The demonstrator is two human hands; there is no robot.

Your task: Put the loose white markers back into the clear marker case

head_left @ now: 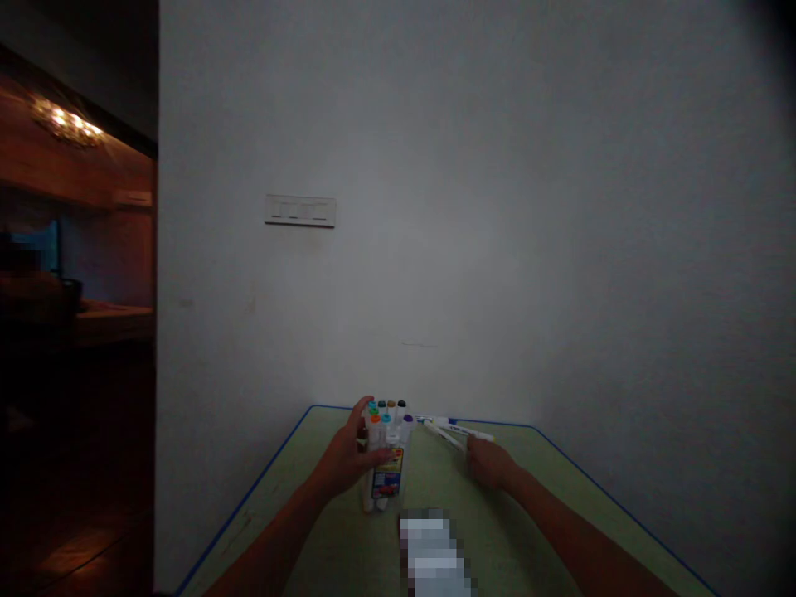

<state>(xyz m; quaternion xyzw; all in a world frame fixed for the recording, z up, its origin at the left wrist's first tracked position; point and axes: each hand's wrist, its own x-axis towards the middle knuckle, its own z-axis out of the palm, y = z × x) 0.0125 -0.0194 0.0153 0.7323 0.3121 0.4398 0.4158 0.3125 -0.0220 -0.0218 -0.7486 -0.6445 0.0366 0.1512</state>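
Note:
A clear pack of markers [386, 464] with coloured caps stands upright on the green table [547, 497]. My left hand [349, 454] is wrapped round the pack's left side, thumb across its front. My right hand [488, 461] rests on the table to the right, fingers closed on white markers [453, 433] that stick out toward the wall. One more white marker with a blue cap [435, 420] lies just beyond them near the table's far edge.
The table has a blue rim and butts against a white wall with a switch plate [300, 210]. A blurred white patch [432, 551] lies on the near table. A dark room with a lit lamp [67, 124] opens at the left.

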